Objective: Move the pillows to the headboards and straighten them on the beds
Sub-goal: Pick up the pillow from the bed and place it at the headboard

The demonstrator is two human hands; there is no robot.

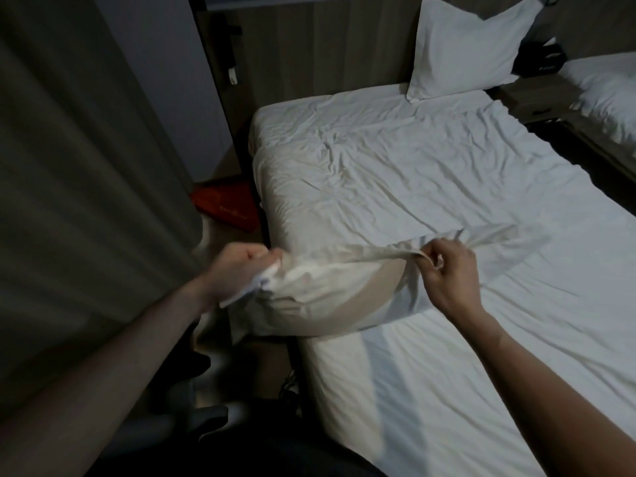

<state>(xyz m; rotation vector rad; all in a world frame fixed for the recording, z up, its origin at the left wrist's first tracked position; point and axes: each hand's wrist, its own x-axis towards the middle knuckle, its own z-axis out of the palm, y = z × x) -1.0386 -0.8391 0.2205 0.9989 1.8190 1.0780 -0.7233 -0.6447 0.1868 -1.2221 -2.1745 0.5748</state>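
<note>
A white pillow in a loose, creased case hangs over the near left edge of the bed, partly on the mattress and partly off its side; a beige patch shows across its lower middle. The left hand is curled tight round the bunched left end of the pillow, arm stretched forward from the lower left. The right hand pinches a fold of the case at the upper right corner, fingers bent, pulling the cloth into a taut ridge between the two hands. A second pillow leans upright against the wooden headboard at the far end of the same bed, whose sheet lies rumpled. A dark curtain fills the left side, close beside the left arm. A red object lies on the floor between curtain and bed. At the far right a second bed shows, with a dark item on the bedside unit between the beds
</note>
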